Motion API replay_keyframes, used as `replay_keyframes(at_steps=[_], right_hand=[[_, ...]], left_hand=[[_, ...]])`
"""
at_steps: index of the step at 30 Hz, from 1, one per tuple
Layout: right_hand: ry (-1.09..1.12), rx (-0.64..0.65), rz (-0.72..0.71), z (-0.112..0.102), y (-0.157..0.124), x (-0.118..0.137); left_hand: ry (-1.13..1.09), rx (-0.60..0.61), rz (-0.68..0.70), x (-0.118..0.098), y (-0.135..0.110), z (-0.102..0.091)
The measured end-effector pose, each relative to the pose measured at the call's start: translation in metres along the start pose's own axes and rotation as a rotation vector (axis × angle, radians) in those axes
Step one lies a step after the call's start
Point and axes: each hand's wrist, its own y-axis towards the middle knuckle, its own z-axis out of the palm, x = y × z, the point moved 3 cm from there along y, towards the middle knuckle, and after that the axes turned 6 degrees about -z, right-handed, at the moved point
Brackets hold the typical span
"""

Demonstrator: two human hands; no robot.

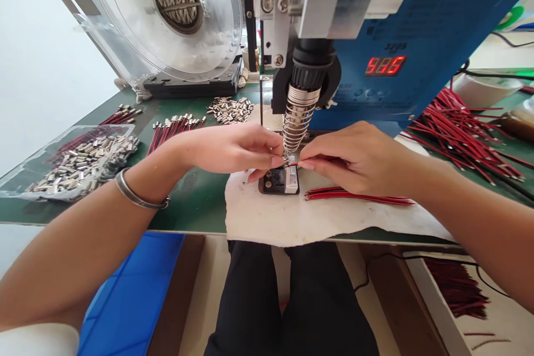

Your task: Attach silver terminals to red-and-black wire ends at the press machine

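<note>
My left hand [233, 149] is pinched shut on a small metal piece right under the spring-wrapped tip [297, 119] of the blue machine [417, 22]. My right hand [350, 156] is pinched on a thin red-and-black wire [293, 164], whose end meets the left fingertips. Both hands hover just above a small black and silver fixture [280, 180] on a white cloth [292, 217]. A metal bangle [137, 196] circles my left wrist.
A few red-black wires [359, 196] lie on the cloth by my right hand. A big pile of wires [463, 133] spreads at the right. A clear tray of metal terminals [79, 160], finished wire bundles [175, 127], loose terminals [231, 109] and a clear reel [167, 11] sit left.
</note>
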Motion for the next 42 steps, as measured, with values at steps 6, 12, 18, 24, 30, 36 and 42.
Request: replay_keyframes(at_steps=[6,12,18,24,30,36,42], right_hand=[[-0.009,0.004,0.038,0.0002,0.0,-0.0004],[-0.02,-0.006,0.049,0.0012,0.0009,-0.0007],[-0.016,-0.017,0.058,0.0018,0.0009,-0.0001],[-0.011,-0.058,0.123,0.0028,-0.0014,-0.0008],[-0.013,-0.062,0.111,0.0027,-0.0006,-0.0004],[-0.027,-0.055,0.119,0.001,-0.0014,0.001],[-0.036,-0.049,0.141,0.0017,-0.0011,0.0016]], left_hand=[[0.038,-0.022,0.016,0.0003,-0.0005,0.0006],[0.029,-0.032,0.028,-0.0009,-0.0009,0.0005],[0.006,-0.029,0.03,-0.0015,-0.0011,0.0007],[-0.018,-0.032,0.051,-0.0031,-0.0011,-0.0003],[-0.029,-0.023,0.053,-0.0014,-0.0016,-0.0001],[-0.028,-0.018,0.035,-0.0017,-0.0008,0.0001],[-0.026,-0.015,0.047,-0.0011,-0.0007,-0.0002]])
